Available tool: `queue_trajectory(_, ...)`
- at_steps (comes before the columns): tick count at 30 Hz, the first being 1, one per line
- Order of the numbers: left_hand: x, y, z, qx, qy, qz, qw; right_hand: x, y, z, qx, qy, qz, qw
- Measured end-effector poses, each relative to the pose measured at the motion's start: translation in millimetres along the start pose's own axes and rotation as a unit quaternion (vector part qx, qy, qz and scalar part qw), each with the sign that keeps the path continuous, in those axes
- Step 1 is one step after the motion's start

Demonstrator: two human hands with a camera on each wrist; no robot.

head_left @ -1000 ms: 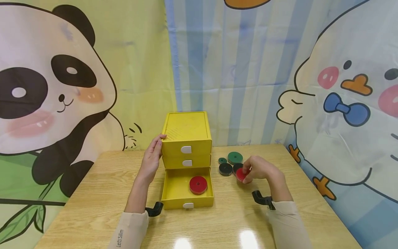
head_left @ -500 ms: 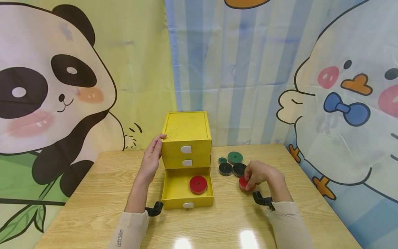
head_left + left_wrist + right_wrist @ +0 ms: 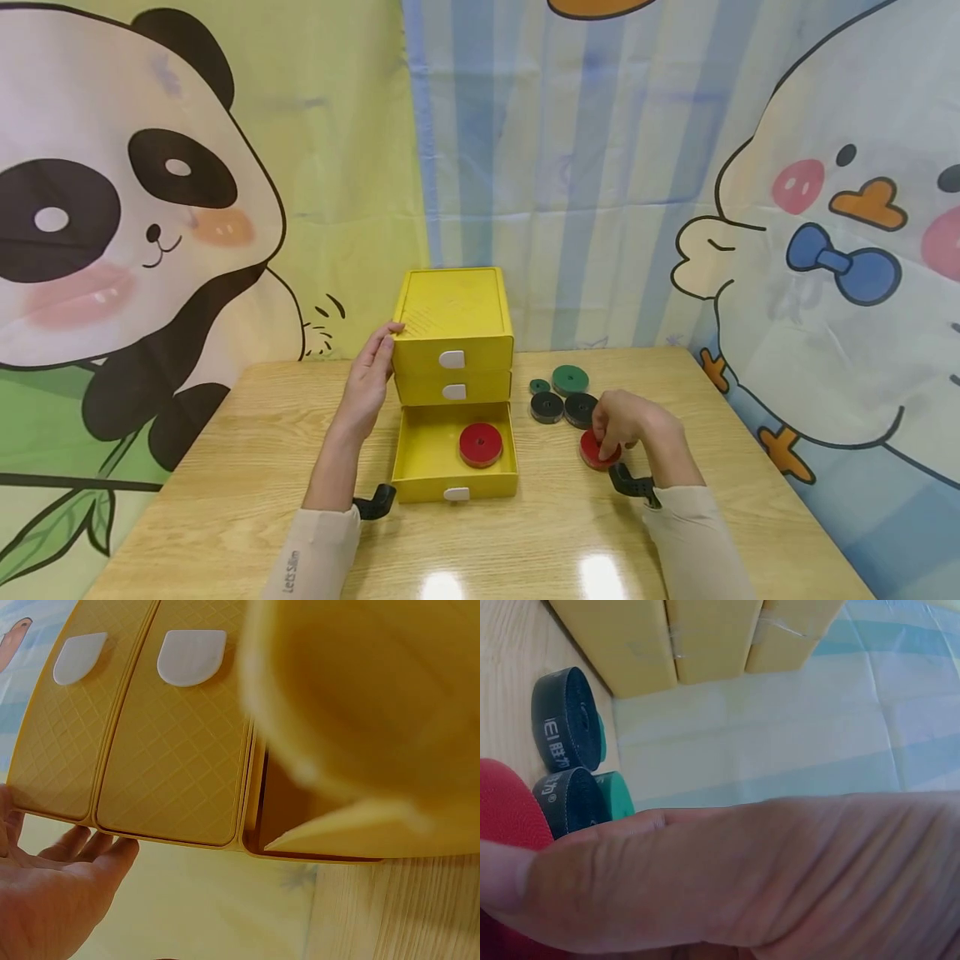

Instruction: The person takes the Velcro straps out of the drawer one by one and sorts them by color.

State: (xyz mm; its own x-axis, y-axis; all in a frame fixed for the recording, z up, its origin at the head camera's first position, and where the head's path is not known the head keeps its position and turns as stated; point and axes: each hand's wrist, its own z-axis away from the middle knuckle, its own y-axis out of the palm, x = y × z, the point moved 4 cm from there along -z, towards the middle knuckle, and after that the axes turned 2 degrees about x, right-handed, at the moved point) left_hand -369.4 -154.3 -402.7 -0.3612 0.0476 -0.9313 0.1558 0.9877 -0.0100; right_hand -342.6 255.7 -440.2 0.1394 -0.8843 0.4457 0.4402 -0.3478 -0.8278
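My left hand (image 3: 365, 379) rests against the left side of a yellow drawer cabinet (image 3: 453, 304). In the left wrist view its fingers (image 3: 112, 859) touch the cabinet's side wall. The bottom drawer (image 3: 420, 454) is pulled out, with a red roll of hook-and-loop tape (image 3: 481, 445) lying flat in its right part. On the table to the right, my right hand (image 3: 637, 421) pinches a second red roll (image 3: 597, 452). The right wrist view shows the thumb (image 3: 652, 885) across this red roll (image 3: 506, 806); its far fingertips are mostly hidden.
Two black rolls (image 3: 547, 407) lie side by side just beyond the right hand. Behind them are a larger green roll (image 3: 570, 380) and a small green roll (image 3: 539, 387). A printed cloth backdrop (image 3: 585, 208) hangs at the table's (image 3: 300, 400) back edge.
The right hand has drawn the second red roll towards me, away from the black rolls, uncovering the right-hand black one. The left hand stays at the cabinet.
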Motion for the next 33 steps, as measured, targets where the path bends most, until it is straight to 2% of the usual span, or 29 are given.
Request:
queue_trajectory(7,-2.2,1.9,0.5,0.001,-0.004,-0.004,1.0000,-3,-1,-2,-0.007,0.004,0.001,1.000)
queue_trajectory(23,-0.7,1.0,1.2,-0.002,-0.007,0.001,1.0000,-7,-1,-7,-0.023,-0.016,0.023,0.999)
queue_trajectory(30,0.4,0.7,0.5,0.000,-0.005,-0.002,1.0000,-2,-7,-6,-0.044,-0.011,0.065,0.997)
queue_trajectory(33,0.6,0.5,0.3,0.000,-0.004,-0.002,1.0000,2,-11,-6,-0.065,-0.032,0.061,0.996)
